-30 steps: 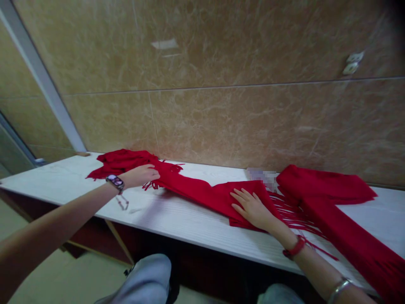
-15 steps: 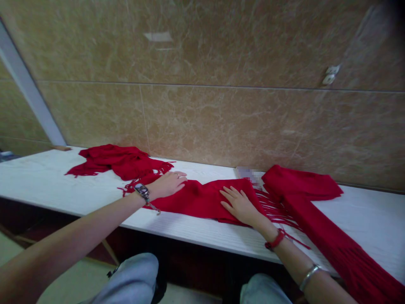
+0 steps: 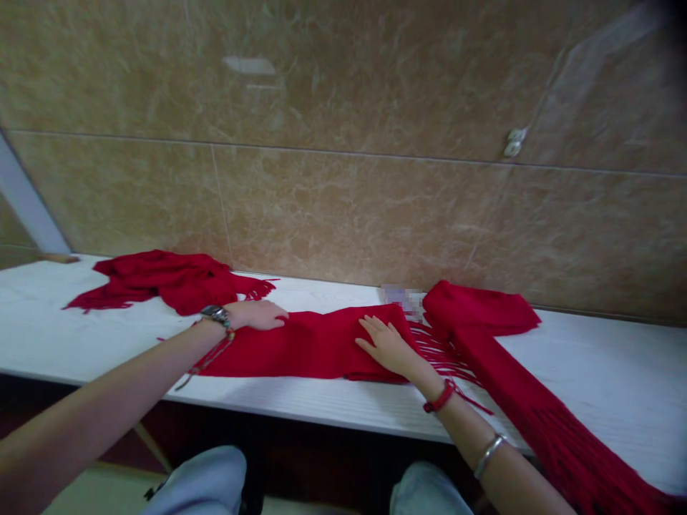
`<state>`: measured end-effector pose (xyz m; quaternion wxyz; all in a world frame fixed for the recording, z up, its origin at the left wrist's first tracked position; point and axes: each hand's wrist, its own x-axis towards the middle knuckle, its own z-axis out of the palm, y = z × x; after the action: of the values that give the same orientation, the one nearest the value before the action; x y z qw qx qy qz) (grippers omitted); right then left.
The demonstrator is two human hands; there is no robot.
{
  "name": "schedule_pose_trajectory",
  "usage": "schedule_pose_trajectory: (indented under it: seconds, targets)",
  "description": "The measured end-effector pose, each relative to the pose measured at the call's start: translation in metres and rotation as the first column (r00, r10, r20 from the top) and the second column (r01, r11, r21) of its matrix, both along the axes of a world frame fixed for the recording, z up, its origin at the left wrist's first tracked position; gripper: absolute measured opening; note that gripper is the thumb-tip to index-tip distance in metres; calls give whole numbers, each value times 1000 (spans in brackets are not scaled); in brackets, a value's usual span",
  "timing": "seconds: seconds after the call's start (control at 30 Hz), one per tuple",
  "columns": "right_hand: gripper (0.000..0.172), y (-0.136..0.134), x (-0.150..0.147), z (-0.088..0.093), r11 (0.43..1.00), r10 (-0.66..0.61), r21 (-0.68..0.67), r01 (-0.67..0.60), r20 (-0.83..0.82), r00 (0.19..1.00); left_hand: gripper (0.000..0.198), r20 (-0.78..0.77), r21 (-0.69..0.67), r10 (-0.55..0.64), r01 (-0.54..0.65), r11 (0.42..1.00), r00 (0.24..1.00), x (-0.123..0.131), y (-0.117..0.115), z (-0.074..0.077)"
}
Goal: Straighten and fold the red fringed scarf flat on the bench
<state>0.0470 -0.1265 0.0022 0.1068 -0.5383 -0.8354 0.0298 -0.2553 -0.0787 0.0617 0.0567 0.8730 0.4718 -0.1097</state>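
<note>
A red fringed scarf lies folded lengthwise along the white table in front of me. My right hand rests flat on its right part, fingers spread, close to the fringe. Toward the scarf's left end, my left hand lies palm down on the cloth near the back edge, its fingers stretched out and holding nothing. The left forearm and bracelet cover part of that end.
A crumpled red scarf lies at the back left. Another red scarf, partly folded, hangs over the table's front edge at right. A blurred flat item sits by the tiled wall.
My left hand has slid left along the scarf, and the cloth between my hands looks smoother. The right hand stays at the same spot on it. The view has shifted to the right.
</note>
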Motion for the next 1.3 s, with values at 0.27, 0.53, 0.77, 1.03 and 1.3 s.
schedule_pose_trajectory:
  seconds: [0.27,0.53,0.77,1.03,1.3]
  targets:
    - [43,-5,5,6,996,83,-30,-82,31,996,37,435,-47,-83,115,992,896,98,70,-30]
    - [39,-5,-1,0,997,-26,72,36,-140,990,36,499,-50,-64,102,994,864,95,97,-30]
    - [35,-8,-1,3,998,1,70,7,-119,993,38,520,299,-138,-28,954,843,103,36,-61]
    - [45,-7,8,6,998,29,-48,-27,46,999,51,159,69,-86,76,995,984,32,-25,-65]
    - [33,-1,15,2,998,22,-55,-28,-107,994,55,151,28,-44,40,999,988,21,-30,-55]
